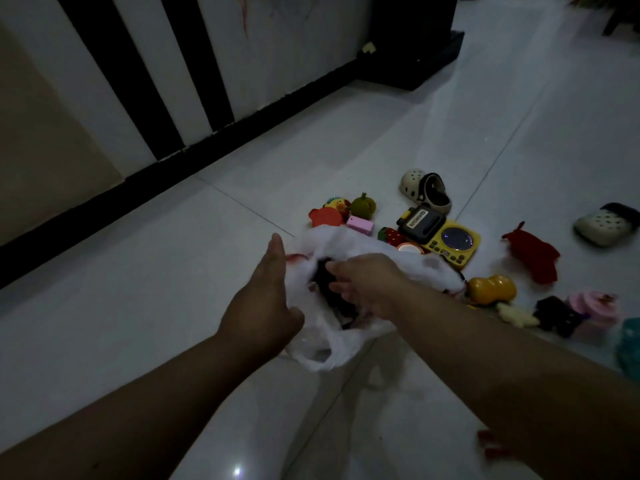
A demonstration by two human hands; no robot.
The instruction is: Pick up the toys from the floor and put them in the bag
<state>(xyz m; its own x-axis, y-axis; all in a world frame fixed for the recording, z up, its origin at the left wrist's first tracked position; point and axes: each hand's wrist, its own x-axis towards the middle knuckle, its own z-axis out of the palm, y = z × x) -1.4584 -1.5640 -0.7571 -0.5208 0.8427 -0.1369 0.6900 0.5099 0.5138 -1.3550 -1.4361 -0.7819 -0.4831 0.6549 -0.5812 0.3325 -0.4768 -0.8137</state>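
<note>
A thin white plastic bag (322, 344) lies open on the pale tiled floor in the middle of the view. My left hand (266, 299) grips the bag's left rim. My right hand (367, 282) is at the bag's mouth, fingers around a dark toy (329, 289) that sits inside the opening. Behind the bag lie a yellow toy stove (450, 244), a red strawberry (389, 235), a pink block (360, 225), a green fruit (363, 205) and an orange-red toy (325, 216). To the right lie an orange gourd (491, 289) and a red cloth toy (533, 252).
Two small clog shoes (427, 190) (606, 225) lie beyond the toys. More toys sit at the right: a dark one (557, 315), a pink one (594, 304), a teal one (630, 344). A striped black-and-white wall with a black skirting (207, 140) runs along the left.
</note>
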